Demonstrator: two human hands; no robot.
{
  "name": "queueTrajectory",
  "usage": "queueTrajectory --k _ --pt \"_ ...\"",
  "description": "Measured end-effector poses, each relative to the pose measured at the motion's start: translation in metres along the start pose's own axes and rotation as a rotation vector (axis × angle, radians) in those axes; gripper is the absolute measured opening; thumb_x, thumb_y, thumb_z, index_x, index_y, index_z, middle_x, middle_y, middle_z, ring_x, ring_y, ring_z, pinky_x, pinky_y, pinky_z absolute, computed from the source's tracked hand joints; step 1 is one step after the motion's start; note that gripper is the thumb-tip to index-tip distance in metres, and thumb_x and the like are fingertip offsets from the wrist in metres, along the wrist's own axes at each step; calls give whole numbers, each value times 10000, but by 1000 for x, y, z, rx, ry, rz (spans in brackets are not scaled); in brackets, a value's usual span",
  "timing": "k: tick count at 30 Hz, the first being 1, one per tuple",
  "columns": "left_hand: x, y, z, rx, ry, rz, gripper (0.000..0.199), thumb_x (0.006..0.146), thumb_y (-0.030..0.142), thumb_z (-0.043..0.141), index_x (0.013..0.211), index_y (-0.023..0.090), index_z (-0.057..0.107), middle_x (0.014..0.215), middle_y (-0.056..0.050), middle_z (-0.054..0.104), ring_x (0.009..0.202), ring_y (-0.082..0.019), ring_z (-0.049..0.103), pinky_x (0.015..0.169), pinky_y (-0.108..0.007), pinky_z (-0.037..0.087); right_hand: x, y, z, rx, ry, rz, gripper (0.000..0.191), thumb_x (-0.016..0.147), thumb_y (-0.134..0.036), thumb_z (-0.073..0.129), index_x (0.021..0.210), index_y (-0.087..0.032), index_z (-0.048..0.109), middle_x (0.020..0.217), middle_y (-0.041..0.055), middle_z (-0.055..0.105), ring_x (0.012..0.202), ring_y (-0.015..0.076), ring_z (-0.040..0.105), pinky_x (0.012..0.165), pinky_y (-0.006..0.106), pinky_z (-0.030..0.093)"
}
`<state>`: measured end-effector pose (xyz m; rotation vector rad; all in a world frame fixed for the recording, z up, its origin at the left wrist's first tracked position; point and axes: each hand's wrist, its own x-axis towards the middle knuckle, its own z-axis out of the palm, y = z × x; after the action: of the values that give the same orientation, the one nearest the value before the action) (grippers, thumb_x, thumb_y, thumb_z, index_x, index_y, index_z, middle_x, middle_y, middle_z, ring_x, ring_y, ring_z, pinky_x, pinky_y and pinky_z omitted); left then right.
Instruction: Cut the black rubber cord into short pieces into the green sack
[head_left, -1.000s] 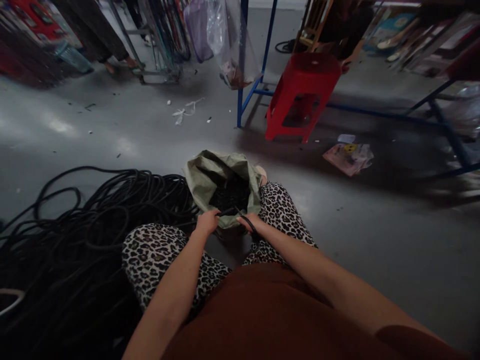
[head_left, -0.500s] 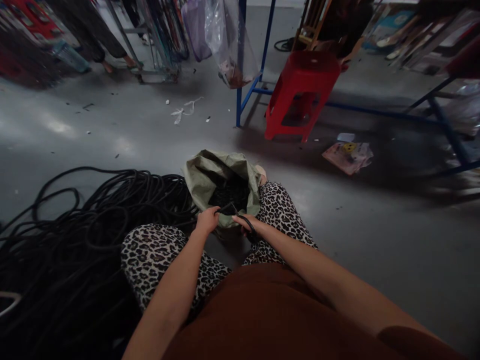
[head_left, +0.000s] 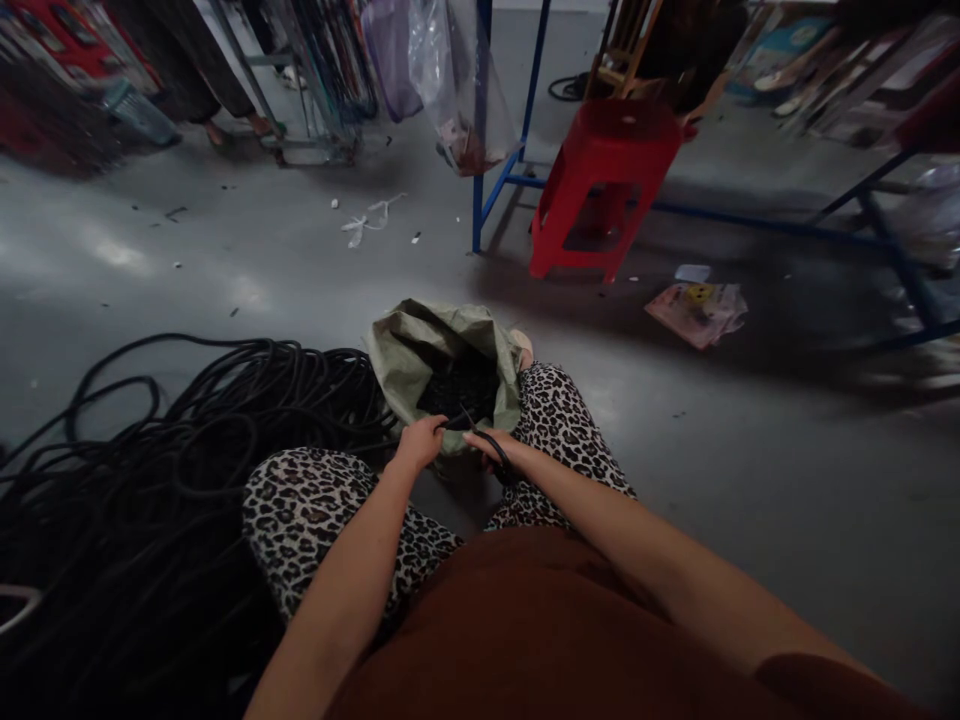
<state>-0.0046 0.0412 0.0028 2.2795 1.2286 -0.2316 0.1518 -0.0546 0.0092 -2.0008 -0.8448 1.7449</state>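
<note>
My left hand (head_left: 421, 441) is closed round a black cord (head_left: 454, 423), whose end sticks out to the right over the near rim of an open green woven sack (head_left: 397, 365). In my right hand (head_left: 491, 447) are black-handled scissors (head_left: 501, 455), their blades apart beside the cord end. Inside the sack lie many short black pieces (head_left: 457, 385), too dark to make out singly. From my left hand the cord runs back toward a big heap of loose black cord (head_left: 225, 420) on the floor at the left.
Ahead stands a red plastic stool (head_left: 622, 150) by a blue metal frame (head_left: 480, 215) with clear plastic bags hanging on it. A pink plastic packet (head_left: 697, 312) lies on the floor to the right. Another person's legs (head_left: 191, 65) show at the upper left, near a wheeled rack (head_left: 315, 150).
My left hand has moved slightly right, carrying the cord toward the scissors. The scissor blades now show open beside it. The sack and the heap stay put.
</note>
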Motion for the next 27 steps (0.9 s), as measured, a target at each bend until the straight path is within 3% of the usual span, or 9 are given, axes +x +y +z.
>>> queueTrajectory --k 13,27 --pt "0 0 0 15 -40 56 374 838 259 421 1185 242 560 1198 -20 594 1122 -156 515 966 -263 360 -2 0 0 6 4 1 433 860 -513 466 964 -109 581 443 -22 490 362 107 505 377 164 377" --pt "4 0 10 -67 -31 45 354 842 255 431 1164 220 572 1170 -40 610 1083 -165 542 934 -261 390 5 6 2 -77 144 -89 350 880 -404 456 723 -121 591 427 -34 439 305 83 418 348 185 363"
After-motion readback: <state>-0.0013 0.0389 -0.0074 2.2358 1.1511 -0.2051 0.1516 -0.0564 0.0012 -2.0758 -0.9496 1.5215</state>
